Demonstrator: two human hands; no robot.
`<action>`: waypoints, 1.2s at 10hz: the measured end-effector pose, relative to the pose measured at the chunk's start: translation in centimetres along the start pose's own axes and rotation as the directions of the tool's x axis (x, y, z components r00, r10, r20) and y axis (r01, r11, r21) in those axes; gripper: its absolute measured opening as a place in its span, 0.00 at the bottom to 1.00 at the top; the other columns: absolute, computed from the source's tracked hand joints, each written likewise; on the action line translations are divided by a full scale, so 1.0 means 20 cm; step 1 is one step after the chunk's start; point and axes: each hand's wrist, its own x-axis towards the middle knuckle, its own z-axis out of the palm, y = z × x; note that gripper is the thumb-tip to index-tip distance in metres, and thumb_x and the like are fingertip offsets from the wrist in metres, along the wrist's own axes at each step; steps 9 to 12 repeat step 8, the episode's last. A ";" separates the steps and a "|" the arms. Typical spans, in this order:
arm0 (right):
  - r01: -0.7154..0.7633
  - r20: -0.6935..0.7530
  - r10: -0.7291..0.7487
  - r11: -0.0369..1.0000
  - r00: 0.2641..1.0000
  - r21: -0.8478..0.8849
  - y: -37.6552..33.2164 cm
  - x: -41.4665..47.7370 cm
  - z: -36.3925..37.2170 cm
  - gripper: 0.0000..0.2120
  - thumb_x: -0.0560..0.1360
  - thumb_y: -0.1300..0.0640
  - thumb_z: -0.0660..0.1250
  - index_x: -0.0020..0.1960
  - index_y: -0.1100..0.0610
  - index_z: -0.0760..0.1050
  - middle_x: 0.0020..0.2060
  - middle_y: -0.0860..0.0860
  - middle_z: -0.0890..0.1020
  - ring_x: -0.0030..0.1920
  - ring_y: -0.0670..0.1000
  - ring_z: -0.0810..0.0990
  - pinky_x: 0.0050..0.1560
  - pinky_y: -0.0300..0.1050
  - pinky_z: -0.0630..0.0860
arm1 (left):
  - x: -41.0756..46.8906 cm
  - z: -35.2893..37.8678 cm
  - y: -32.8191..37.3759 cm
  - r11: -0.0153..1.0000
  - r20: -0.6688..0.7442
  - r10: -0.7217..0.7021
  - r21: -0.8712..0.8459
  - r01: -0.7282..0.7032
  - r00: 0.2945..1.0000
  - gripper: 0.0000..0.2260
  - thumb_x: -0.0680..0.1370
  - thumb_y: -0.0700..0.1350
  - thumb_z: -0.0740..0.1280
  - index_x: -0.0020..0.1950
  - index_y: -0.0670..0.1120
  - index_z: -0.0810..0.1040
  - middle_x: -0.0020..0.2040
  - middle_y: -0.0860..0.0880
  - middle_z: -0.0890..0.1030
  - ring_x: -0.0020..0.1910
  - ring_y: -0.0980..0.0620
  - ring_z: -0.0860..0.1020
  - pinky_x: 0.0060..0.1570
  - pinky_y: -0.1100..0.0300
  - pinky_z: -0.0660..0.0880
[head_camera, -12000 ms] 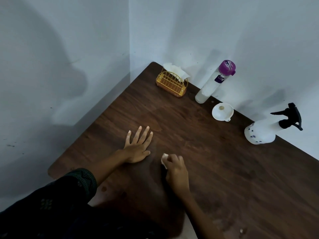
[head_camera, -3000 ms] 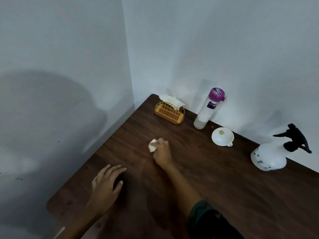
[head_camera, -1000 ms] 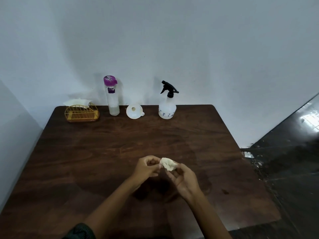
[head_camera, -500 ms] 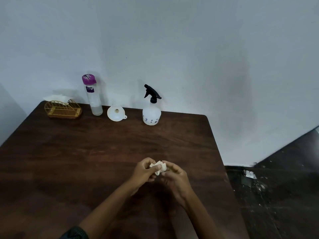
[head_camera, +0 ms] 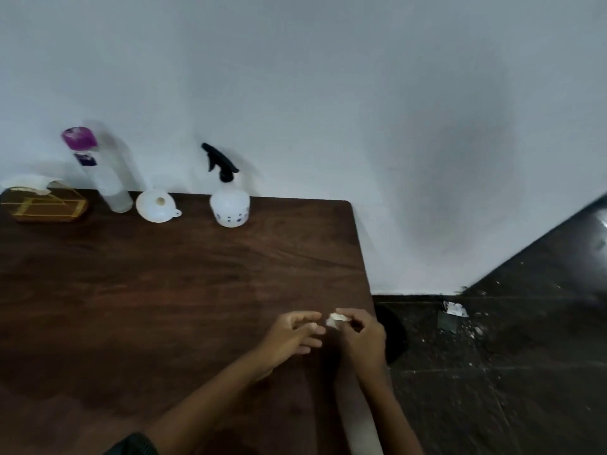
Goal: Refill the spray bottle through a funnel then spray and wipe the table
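A small crumpled white tissue (head_camera: pixel 335 320) is pinched in my right hand (head_camera: pixel 361 336) near the right edge of the dark wooden table (head_camera: pixel 147 290). My left hand (head_camera: pixel 292 336) hovers just left of it with fingers spread, close to the tissue but not gripping it. The white spray bottle (head_camera: pixel 229 205) with its black trigger head stands upright at the back of the table. A white funnel (head_camera: pixel 157 206) lies mouth-up to its left. Further left stands a tall clear bottle (head_camera: pixel 98 172) with a purple cap.
A yellow wire holder (head_camera: pixel 42 206) with white tissues sits at the back left corner. White walls run behind the table. Dark tiled floor (head_camera: pixel 492 372) lies past the table's right edge, with a dark round object (head_camera: pixel 394 333) beside the table and scraps of litter.
The view has swung right. Both hands moved toward the table's right edge; my left hand has opened and let go of the tissue, which my right hand keeps.
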 end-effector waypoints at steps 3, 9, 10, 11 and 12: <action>-0.226 -0.294 0.129 0.919 0.947 -0.323 0.48 0.44 -0.58 0.10 0.70 0.68 0.66 0.50 0.62 0.81 0.48 0.61 0.79 0.49 0.60 0.79 0.49 0.48 0.73 | 0.46 0.56 0.21 0.803 0.270 0.170 0.520 -0.292 0.948 0.11 0.77 0.35 0.62 0.58 0.38 0.79 0.54 0.41 0.82 0.49 0.48 0.82 0.52 0.61 0.76; -0.452 -0.249 0.407 0.878 0.879 -0.159 0.88 0.69 -0.75 0.13 0.71 0.68 0.65 0.55 0.65 0.78 0.53 0.62 0.81 0.53 0.59 0.79 0.54 0.48 0.73 | 0.87 0.88 0.30 0.529 0.406 -0.005 0.777 -0.342 0.914 0.13 0.79 0.38 0.60 0.61 0.41 0.78 0.60 0.45 0.80 0.56 0.49 0.78 0.54 0.62 0.72; -0.452 -0.249 0.407 0.878 0.879 -0.159 0.88 0.69 -0.75 0.13 0.71 0.68 0.65 0.55 0.65 0.78 0.53 0.62 0.81 0.53 0.59 0.79 0.54 0.48 0.73 | 0.87 0.88 0.30 0.529 0.406 -0.005 0.777 -0.342 0.914 0.13 0.79 0.38 0.60 0.61 0.41 0.78 0.60 0.45 0.80 0.56 0.49 0.78 0.54 0.62 0.72; -0.452 -0.249 0.407 0.878 0.879 -0.159 0.88 0.69 -0.75 0.13 0.71 0.68 0.65 0.55 0.65 0.78 0.53 0.62 0.81 0.53 0.59 0.79 0.54 0.48 0.73 | 0.87 0.88 0.30 0.529 0.406 -0.005 0.777 -0.342 0.914 0.13 0.79 0.38 0.60 0.61 0.41 0.78 0.60 0.45 0.80 0.56 0.49 0.78 0.54 0.62 0.72; -0.452 -0.249 0.407 0.878 0.879 -0.159 0.88 0.69 -0.75 0.13 0.71 0.68 0.65 0.55 0.65 0.78 0.53 0.62 0.81 0.53 0.59 0.79 0.54 0.48 0.73 | 0.87 0.88 0.30 0.529 0.406 -0.005 0.777 -0.342 0.914 0.13 0.79 0.38 0.60 0.61 0.41 0.78 0.60 0.45 0.80 0.56 0.49 0.78 0.54 0.62 0.72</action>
